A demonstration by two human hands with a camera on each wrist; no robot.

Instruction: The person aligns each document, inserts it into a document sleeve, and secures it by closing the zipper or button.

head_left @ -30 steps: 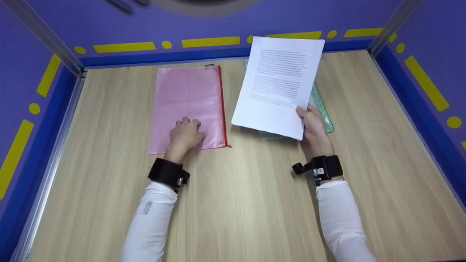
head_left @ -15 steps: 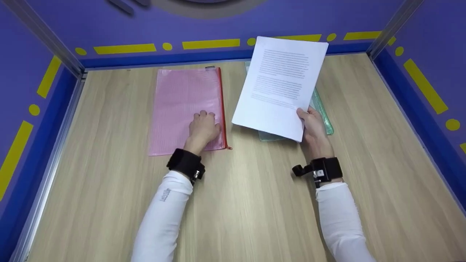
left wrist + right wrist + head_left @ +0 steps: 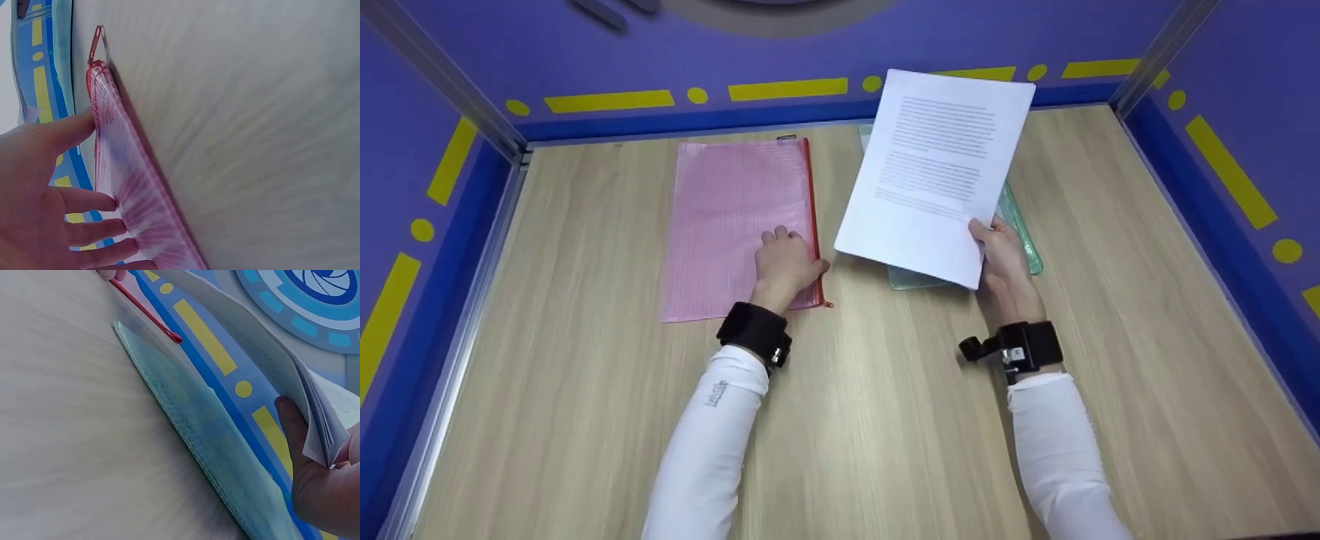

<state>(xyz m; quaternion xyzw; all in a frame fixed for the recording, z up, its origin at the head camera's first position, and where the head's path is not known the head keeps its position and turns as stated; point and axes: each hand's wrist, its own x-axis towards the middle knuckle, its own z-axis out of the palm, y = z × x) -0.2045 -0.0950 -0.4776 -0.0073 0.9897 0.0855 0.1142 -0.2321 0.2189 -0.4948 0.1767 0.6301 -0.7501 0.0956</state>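
A pink zip pouch (image 3: 735, 202) with a red zipper lies flat on the table, its zipper edge to the right. My left hand (image 3: 785, 262) rests on its lower right part, thumb over the zipper edge. The left wrist view shows the fingers (image 3: 95, 228) spread and nearly straight, fingertips at the pouch (image 3: 149, 214), the red zipper pull (image 3: 95, 42) beyond the thumb. My right hand (image 3: 1006, 259) pinches a stack of printed paper sheets (image 3: 934, 180) by its lower right corner, thumb on top. Raised over a green zip pouch (image 3: 185, 405), the sheets hide most of it in the head view.
The wooden table (image 3: 885, 420) is bounded by a blue-purple back wall (image 3: 780, 67) with yellow dashes, and by side walls. A metal rail (image 3: 465, 322) runs along its left edge. Both wrists wear black camera straps (image 3: 754, 326).
My left hand has moved right across the pink pouch to its zipper edge, and the thumb has spread outward. The right hand and the paper sheets stay nearly still.
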